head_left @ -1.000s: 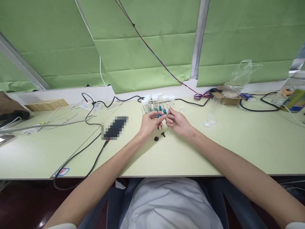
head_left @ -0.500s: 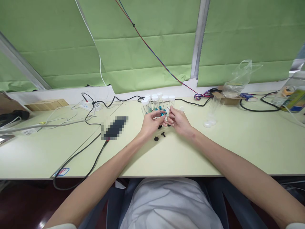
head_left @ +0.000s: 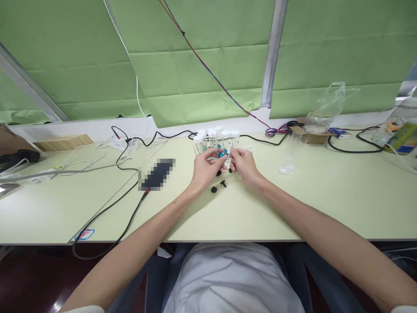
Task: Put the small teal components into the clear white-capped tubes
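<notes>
My left hand (head_left: 205,169) is closed in a pinch on a small shiny blue piece (head_left: 221,154); its exact kind is too small to make out. Close beside it, my right hand (head_left: 244,165) pinches a thin rod-like piece (head_left: 228,153), whose end meets or overlaps the blue piece. Just behind both hands stands a cluster of clear tubes with white caps (head_left: 211,132), some with small coloured bits inside. Small black flat-headed pieces lie below the hands, among them one with a stem (head_left: 223,184) and a round one (head_left: 213,189).
Clear tubes (head_left: 293,145) with white ends lie to the right. Farther back sit a cardboard box (head_left: 314,137) with a plastic bag (head_left: 329,106) and a large clear container (head_left: 402,126). At left are a blurred dark device (head_left: 158,174), black cables (head_left: 130,191) and a power strip (head_left: 122,143).
My right hand has shifted slightly left and turned, bringing the thin piece against or across the blue one. My left hand has barely moved.
</notes>
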A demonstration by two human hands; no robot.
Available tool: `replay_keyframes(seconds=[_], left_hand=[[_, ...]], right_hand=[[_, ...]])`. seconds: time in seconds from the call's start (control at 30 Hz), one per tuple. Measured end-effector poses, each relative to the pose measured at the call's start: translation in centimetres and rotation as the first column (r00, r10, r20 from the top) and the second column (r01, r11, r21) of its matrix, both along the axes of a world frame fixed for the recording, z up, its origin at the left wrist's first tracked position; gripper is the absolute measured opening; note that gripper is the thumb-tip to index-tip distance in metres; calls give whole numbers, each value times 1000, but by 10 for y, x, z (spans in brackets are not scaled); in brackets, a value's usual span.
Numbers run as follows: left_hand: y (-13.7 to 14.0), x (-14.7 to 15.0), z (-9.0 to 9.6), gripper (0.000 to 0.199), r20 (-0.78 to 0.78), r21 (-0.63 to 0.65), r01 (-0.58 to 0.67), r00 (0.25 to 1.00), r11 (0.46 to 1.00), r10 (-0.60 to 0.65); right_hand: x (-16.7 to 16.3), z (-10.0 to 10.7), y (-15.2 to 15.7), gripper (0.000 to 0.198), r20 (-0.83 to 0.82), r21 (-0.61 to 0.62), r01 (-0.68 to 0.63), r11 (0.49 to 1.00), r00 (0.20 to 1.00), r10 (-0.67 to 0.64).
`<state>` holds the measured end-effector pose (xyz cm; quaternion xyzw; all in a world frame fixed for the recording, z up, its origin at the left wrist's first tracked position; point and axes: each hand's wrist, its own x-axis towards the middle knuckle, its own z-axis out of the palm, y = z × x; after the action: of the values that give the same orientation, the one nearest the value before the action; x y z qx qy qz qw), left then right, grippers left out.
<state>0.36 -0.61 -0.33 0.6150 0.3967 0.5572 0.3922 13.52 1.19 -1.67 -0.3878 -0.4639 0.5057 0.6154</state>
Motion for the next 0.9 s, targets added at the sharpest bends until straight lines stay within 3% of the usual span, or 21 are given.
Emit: replay_keyframes(seconds=[0.6, 0.9], left_hand=[[-4, 1, 3, 32, -22, 23, -43, 999, 999, 44], [-4, 1, 2, 34, -41, 47, -68, 997, 997, 70]], right_hand=[[2, -6, 4, 40, 160, 136, 113, 984, 978, -135], [3, -3, -2, 38, 296, 364, 225, 904, 892, -342]])
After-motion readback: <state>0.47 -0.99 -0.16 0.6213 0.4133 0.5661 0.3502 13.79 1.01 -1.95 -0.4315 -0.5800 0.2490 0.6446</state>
